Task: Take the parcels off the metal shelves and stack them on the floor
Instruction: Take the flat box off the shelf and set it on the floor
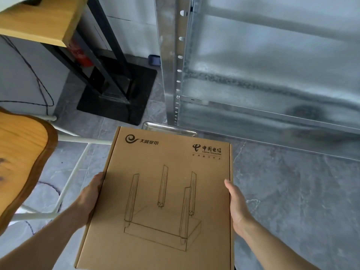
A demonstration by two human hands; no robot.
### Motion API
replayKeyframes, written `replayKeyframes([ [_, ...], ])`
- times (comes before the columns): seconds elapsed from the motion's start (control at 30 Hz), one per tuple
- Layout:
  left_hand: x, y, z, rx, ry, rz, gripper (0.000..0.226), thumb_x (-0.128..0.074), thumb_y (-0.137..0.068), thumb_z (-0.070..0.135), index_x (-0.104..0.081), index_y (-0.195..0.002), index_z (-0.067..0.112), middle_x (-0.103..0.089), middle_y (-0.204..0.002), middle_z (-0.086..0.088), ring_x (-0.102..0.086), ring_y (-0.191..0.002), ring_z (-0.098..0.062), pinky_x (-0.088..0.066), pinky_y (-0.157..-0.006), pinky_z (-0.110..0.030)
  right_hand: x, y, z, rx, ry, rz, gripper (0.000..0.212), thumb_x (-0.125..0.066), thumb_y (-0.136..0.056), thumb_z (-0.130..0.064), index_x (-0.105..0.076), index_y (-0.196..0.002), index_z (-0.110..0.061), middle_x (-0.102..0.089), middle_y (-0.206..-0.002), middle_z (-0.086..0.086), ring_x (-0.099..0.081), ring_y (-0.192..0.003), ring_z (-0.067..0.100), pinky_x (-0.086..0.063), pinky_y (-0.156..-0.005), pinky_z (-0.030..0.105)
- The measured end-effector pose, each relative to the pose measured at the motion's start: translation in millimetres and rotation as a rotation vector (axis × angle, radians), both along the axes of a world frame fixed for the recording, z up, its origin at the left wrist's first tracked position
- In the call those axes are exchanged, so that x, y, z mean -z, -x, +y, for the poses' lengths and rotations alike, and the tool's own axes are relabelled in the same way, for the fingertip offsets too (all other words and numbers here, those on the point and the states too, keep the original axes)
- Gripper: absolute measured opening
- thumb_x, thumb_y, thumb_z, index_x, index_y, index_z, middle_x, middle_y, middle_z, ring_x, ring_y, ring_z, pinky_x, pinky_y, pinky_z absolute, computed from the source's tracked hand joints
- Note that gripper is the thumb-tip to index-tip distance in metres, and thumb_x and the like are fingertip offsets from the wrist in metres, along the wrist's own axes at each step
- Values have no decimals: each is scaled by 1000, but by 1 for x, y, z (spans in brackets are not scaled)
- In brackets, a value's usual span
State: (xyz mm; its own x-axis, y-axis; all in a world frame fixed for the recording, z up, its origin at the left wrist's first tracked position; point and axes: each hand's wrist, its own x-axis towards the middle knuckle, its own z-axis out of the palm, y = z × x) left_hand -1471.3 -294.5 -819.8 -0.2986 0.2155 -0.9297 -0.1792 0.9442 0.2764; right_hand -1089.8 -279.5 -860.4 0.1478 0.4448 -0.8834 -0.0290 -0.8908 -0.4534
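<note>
A flat brown cardboard parcel (165,191), printed with a router drawing and China Telecom logos, is held level above the grey floor (292,201). My left hand (88,197) holds its left edge and my right hand (236,205) holds its right edge; the thumbs lie along the sides and the fingers are hidden beneath. The metal shelves (272,106) stand ahead to the right, and the boards in view carry no parcels. Under the parcel's far edge a shiny metal tray (169,128) lies on the floor.
A round wooden table (21,158) with white legs is close on the left. A black stand with a flat base (116,100) and a wooden top (39,22) stands behind it, with a red extinguisher (79,53). The shelf's perforated upright (171,65) rises ahead.
</note>
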Motion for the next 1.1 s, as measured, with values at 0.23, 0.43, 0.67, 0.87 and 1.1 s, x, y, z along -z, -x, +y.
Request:
replayKeyframes([
  [0.23,13,3,60,52,-84,27,68,-37,-90,67,-70,-112,12,-73,-102,-20,-69,-97,-38,-53,-93,-56,18,1,55,58,-122,18,110,-65,-47,-97,-60,-137,-34,-63,-140,-7,-56,-133,19,-36,-119,53],
  [0.43,27,3,95,96,-114,61,64,-34,-94,66,-64,-113,14,-71,-104,-18,-68,-95,-36,-55,-87,-48,27,4,92,53,-181,70,112,-67,-45,-95,-60,-138,-34,-65,-138,-6,-58,-131,21,-39,-117,53],
  [0.67,46,-8,104,100,-142,137,49,-35,-102,53,-54,-119,12,-62,-100,-9,-58,-89,-26,-44,-90,-40,41,14,95,21,-245,74,97,-61,-65,-84,-52,-146,-30,-57,-147,-5,-51,-137,21,-34,-120,52],
  [0.87,62,-7,102,134,-170,178,54,-37,-101,53,-48,-143,21,-52,-141,-5,-47,-128,-28,-34,-109,-49,38,27,99,16,-323,58,104,-60,-77,-69,-19,-164,-28,-25,-169,-7,-27,-154,17,-20,-127,49],
  [1.1,63,-7,110,161,-244,201,44,-39,-102,44,-53,-138,24,-53,-140,-7,-47,-131,-30,-35,-110,-47,37,28,102,-26,-329,10,73,-52,-103,-47,-18,-164,-28,-20,-171,-5,-20,-157,17,-17,-125,42],
])
